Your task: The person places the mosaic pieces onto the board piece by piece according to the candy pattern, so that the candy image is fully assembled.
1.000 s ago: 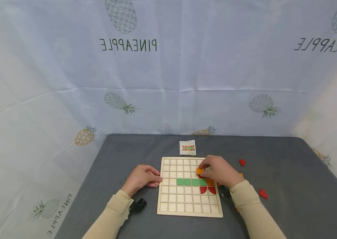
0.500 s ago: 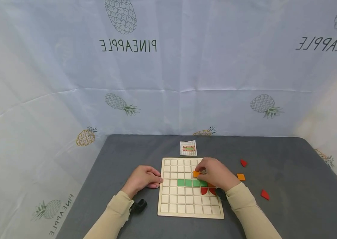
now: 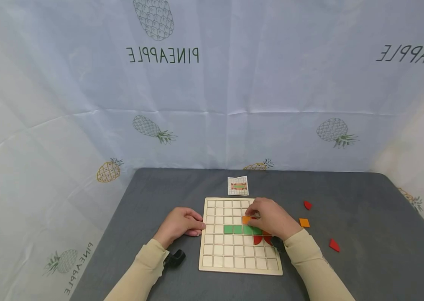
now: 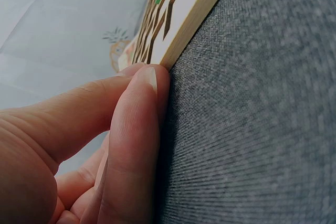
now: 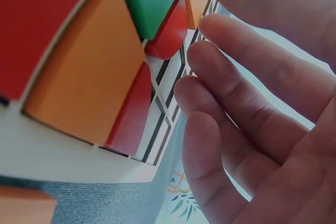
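Note:
A wooden grid board (image 3: 217,262) lies flat on the dark table. My left hand (image 3: 181,225) holds its left edge, with thumb and a fingertip together at the rim in the left wrist view. Over the board's right part, my right hand (image 3: 272,217) pinches an orange square tile (image 3: 246,220) between thumb and forefinger, just above the green row. Several green square tiles (image 3: 238,229) form that row. Red rounded pieces (image 3: 257,240) sit below its right end. In the right wrist view, another orange tile (image 5: 86,72) lies between red pieces near the board's edge.
Behind the board lies a small pattern card (image 3: 238,186). To the right are a loose orange tile (image 3: 304,223) and red pieces (image 3: 334,245) on the table (image 3: 362,209). A pineapple-print cloth (image 3: 212,83) hangs behind.
My right hand has moved a little left with the orange tile, down to the cell above the green row, and has stayed there since. The left hand has kept its place.

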A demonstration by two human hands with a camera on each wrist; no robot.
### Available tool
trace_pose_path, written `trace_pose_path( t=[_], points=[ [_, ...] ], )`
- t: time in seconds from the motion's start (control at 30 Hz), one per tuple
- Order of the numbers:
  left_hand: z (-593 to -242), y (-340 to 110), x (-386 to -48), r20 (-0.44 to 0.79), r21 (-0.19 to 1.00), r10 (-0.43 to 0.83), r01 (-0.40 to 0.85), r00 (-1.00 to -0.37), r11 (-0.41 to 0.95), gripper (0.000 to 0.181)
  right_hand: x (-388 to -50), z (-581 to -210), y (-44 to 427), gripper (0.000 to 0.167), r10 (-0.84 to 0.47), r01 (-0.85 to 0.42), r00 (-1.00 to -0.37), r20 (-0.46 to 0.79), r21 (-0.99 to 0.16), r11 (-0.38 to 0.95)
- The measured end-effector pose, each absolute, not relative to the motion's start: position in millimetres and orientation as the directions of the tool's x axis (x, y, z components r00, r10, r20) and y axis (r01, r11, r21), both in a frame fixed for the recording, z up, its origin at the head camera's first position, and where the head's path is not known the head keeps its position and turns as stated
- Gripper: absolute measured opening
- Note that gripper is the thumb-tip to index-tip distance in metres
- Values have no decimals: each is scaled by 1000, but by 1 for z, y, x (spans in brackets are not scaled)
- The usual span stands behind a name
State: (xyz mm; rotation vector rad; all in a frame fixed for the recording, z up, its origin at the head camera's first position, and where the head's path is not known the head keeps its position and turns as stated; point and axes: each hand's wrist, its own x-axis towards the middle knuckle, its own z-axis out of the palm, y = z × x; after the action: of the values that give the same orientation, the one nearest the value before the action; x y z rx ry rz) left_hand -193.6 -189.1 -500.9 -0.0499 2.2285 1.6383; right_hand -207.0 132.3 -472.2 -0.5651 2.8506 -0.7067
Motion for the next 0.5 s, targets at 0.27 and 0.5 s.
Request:
trace_pose_path(
  t=[0.27,0.5],
  points=[
    [-501,-188,-194,-321,910,183,-249,-929,330,33,-208,-472,133,8,-404,-333,-914,-47,-482,810],
    [-500,-189,-194,-320,911,186,-248,-929,329,32,-204,-466,146,7,-388,-320,-921,-35,-501,804]
  ],
)
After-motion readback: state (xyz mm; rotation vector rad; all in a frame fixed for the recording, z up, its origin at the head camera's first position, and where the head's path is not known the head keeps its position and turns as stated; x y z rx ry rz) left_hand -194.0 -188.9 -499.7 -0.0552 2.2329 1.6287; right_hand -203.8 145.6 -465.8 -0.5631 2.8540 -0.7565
